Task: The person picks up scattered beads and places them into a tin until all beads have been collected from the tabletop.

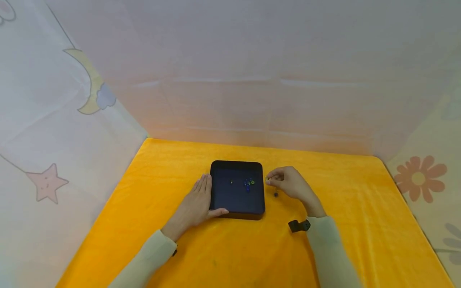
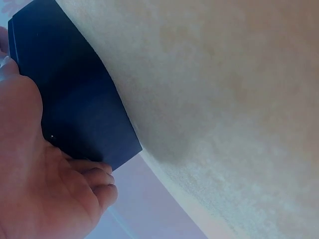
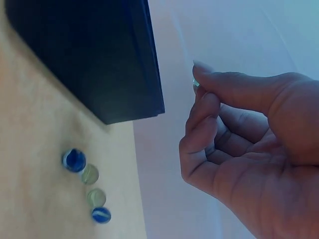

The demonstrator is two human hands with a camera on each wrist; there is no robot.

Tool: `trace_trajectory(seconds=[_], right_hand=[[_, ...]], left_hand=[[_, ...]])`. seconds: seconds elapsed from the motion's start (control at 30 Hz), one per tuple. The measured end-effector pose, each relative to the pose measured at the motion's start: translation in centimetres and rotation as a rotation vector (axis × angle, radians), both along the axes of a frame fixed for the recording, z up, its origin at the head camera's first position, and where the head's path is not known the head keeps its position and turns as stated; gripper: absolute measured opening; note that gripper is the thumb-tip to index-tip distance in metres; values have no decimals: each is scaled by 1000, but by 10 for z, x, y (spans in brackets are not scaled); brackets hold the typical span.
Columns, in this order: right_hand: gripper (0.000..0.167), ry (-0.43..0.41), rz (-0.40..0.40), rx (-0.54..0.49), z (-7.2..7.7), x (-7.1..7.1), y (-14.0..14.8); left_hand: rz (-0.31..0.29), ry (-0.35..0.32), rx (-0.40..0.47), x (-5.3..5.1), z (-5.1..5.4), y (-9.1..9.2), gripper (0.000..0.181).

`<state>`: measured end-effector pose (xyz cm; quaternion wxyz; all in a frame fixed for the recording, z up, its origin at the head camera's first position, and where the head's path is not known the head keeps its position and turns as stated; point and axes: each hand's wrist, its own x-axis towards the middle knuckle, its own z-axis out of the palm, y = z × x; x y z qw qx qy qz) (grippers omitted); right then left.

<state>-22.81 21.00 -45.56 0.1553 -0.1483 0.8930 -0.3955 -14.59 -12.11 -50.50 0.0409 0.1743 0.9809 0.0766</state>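
A square black box [image 1: 237, 196] with an unlidded top stands on the orange cloth. Inside it, right of the middle, lies a group of blue and yellowish glass marbles [image 1: 247, 185], and one dark marble [image 1: 231, 182] sits apart. My left hand [image 1: 194, 202] lies along the box's left wall with straight fingers, its thumb over the front rim. Just beyond the right wall, my right hand [image 1: 288, 182] pinches a small, pale greenish marble [image 3: 195, 83] between thumb and forefinger; the fingertips mostly hide it. Below that hand, several blue and pale green marbles [image 3: 96, 198] rest on the cloth.
The orange cloth [image 1: 173, 164] covers the table and runs back to a pale fabric wall [image 1: 230, 108]. Printed fabric walls also stand at left and right. A dark band with a small block [image 1: 299, 226] sits on my right wrist.
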Motion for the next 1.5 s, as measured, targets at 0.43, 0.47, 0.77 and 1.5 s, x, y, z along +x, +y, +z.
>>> trace_trajectory(seconds=[0.43, 0.47, 0.77, 1.5], right_hand=[[16, -9, 47, -40, 6, -10, -33], [16, -6, 56, -39, 7, -11, -35], [19, -7, 92, -31, 12, -22, -56], [19, -13, 119, -51, 6, -41, -88]], left_hand=[[0, -2, 0, -1, -1, -2, 122], [1, -4, 5, -1, -1, -2, 123], [9, -21, 1, -1, -6, -4, 123], [11, -19, 12, 0, -3, -4, 124]])
